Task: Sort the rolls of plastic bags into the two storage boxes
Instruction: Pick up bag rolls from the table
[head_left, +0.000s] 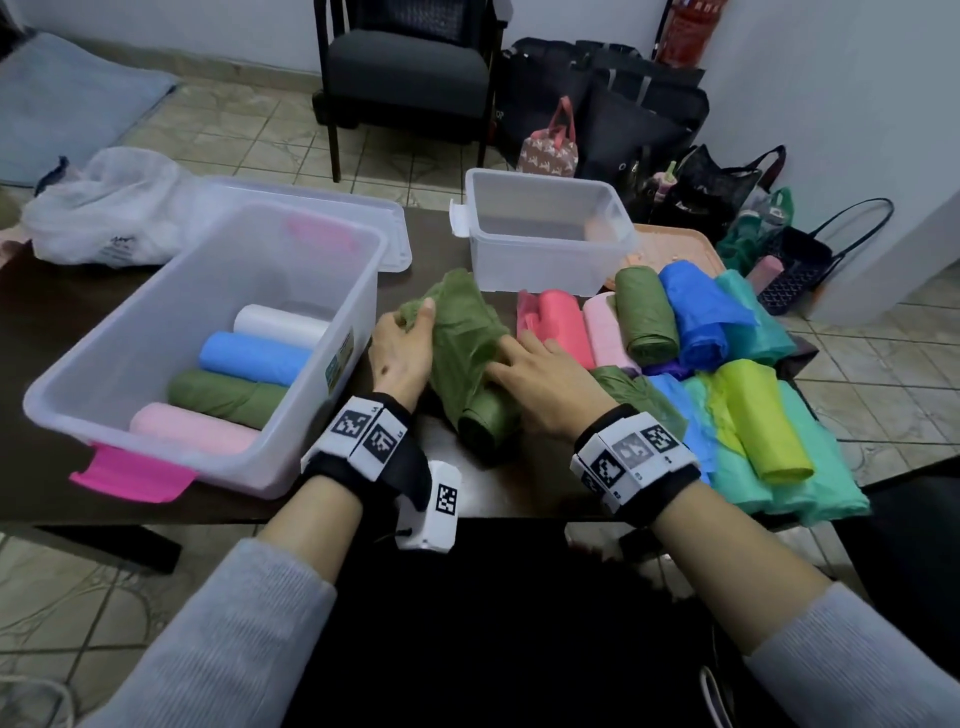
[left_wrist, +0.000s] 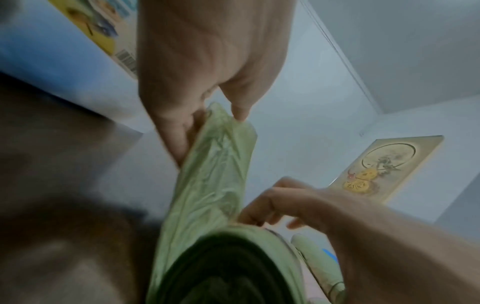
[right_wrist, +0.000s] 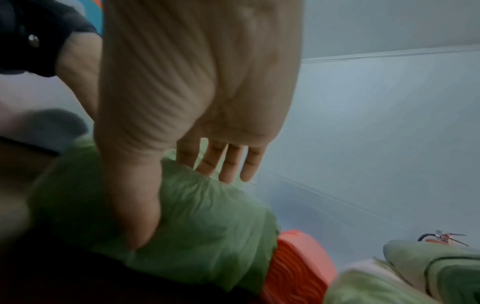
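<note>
Left hand (head_left: 402, 351): thumb and fingers pinch the loose far end of the green roll (head_left: 470, 364), wrist raised off the dark table (head_left: 78, 312).
Right hand (head_left: 540, 384): fingers straight and spread, lying flat on the roll's right side.
Green roll: partly unrolled on the table between the large box (head_left: 83, 410) and the small box (head_left: 545, 270).

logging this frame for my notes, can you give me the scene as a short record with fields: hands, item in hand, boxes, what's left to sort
left hand: left hand pinches the loose end of the green roll
right hand: right hand rests on the same roll, fingers straight
large box: large box holds white, blue, green and pink rolls
small box: small box holds no rolls
unsorted: pile of rolls on the table, right of the hands
</note>
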